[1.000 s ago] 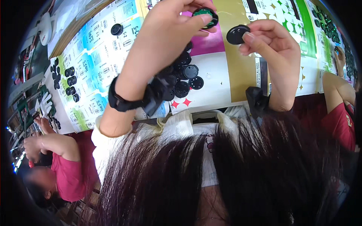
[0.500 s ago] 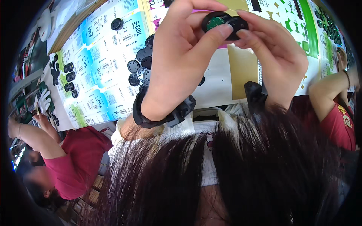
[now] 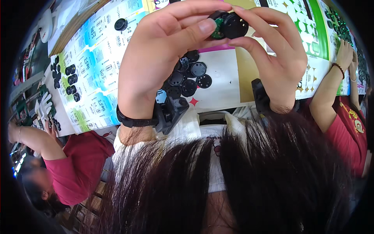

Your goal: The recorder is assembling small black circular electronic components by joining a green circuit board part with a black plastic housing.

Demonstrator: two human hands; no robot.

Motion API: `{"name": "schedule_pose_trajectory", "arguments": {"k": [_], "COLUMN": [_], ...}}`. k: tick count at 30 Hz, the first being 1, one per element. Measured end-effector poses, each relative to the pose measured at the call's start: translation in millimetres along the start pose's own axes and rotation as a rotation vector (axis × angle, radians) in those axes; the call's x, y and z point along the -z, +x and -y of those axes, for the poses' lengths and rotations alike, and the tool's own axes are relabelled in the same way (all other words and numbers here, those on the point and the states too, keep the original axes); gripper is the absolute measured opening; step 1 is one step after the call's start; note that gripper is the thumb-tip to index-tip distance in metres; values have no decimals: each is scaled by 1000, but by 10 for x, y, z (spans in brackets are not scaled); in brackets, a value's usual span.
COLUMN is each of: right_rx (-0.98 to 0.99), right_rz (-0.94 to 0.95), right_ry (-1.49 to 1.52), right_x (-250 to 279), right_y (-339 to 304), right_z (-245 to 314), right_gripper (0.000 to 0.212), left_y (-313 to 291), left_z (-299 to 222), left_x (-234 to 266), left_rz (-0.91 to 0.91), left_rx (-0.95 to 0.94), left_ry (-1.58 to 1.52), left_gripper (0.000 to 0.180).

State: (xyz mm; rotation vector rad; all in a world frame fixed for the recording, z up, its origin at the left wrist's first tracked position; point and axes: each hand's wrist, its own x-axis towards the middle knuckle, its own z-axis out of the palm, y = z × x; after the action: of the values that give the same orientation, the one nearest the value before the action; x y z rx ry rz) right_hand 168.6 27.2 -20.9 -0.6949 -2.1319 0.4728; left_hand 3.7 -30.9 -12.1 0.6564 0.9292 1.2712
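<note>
Above the far side of the table, my left hand [image 3: 154, 54] is closed on a round black housing [image 3: 219, 14] with a green circuit board [image 3: 218, 31] inside it. My right hand [image 3: 278, 58] pinches a black disc-shaped cover [image 3: 235, 26] with small holes by its edge. The cover is tilted against the housing's open side and hides part of the board. Whether the two parts are joined cannot be seen. Beneath my hands lies a pile of loose black disc covers [image 3: 198, 69], partly behind my left wrist.
A single black round part [image 3: 120, 24] sits on the printed sheets [image 3: 93, 66] at the far left. Several stacked black parts [image 3: 73, 79] lie left of them. People in red sleeves work on both sides, one with a forearm [image 3: 329, 87] on the right. Circuit boards [image 3: 338, 25] lie far right.
My left hand has moved left and turned, uncovering more of the pile. The disc cover now faces me and overlaps the housing more. The right-hand neighbour's arm has reached further over the table.
</note>
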Motion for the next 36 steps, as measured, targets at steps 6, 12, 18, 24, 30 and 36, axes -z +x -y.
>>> {"name": "schedule_pose_trajectory", "arguments": {"k": [6,12,18,24,30,36], "right_rx": [12,57,50,79,89,100], "right_rz": [43,52,72,85,43,-5], "right_ry": [116,112,103,97,63,26], "right_x": [49,64,57,116,120,13], "right_y": [-14,11,22,68,-2,-56], "right_z": [25,41,57,70,93,105], "right_gripper": [46,47,47,46,44,43], "left_y": [22,17,7,-7,-99,-184], "left_z": [101,214,209,138,72,136], "left_x": [75,175,169,130,-178,-327], "left_rz": [80,167,150,142,-111,-195], "left_rx": [63,76,80,105,34,-337], "left_ry": [-250,-322,-304,-313,-21,476], "left_gripper": [43,41,40,40,31,27]}}
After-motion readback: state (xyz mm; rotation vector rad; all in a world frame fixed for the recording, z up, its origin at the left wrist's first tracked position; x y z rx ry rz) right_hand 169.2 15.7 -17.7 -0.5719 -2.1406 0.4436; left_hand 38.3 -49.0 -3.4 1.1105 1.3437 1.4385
